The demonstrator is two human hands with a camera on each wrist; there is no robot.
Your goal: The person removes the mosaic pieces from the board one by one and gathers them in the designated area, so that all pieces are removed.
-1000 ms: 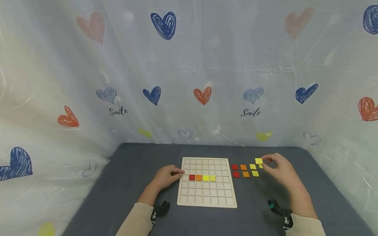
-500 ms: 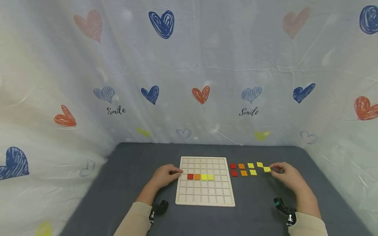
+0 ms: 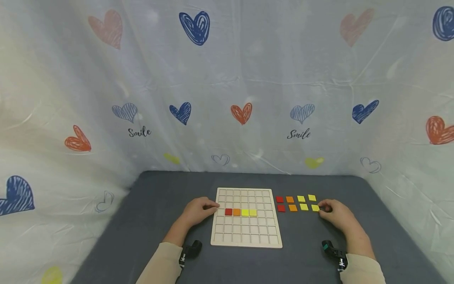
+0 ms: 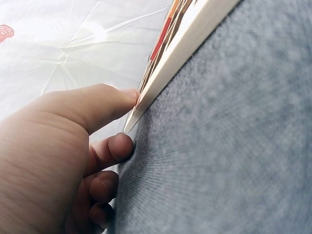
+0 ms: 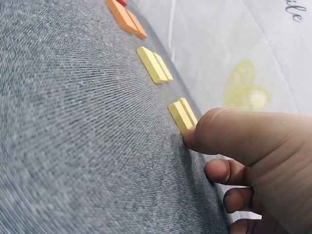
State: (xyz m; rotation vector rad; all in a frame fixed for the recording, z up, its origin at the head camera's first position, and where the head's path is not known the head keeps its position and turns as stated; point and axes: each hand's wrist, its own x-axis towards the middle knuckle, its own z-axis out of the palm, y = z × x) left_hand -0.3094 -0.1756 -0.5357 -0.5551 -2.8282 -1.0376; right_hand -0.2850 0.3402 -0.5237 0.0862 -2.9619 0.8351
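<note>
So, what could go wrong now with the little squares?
The right hand touches the front yellow tile at the far right; a slip might bump it into the back yellow tile. The left hand touches the left edge of the board; a shove might slide it into the red tiles close by its right edge.

Board (image 3: 246, 228) looks wooden (matt fin.), tbl. cloth (image 4: 234, 117) rough.

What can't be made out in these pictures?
Right wrist view: one end of the nearest yellow tile, covered by the right hand.
Right wrist view: most of a red tile, cut off by the top edge.
Left wrist view: far part of the grid board, cut off by the top edge.
</note>
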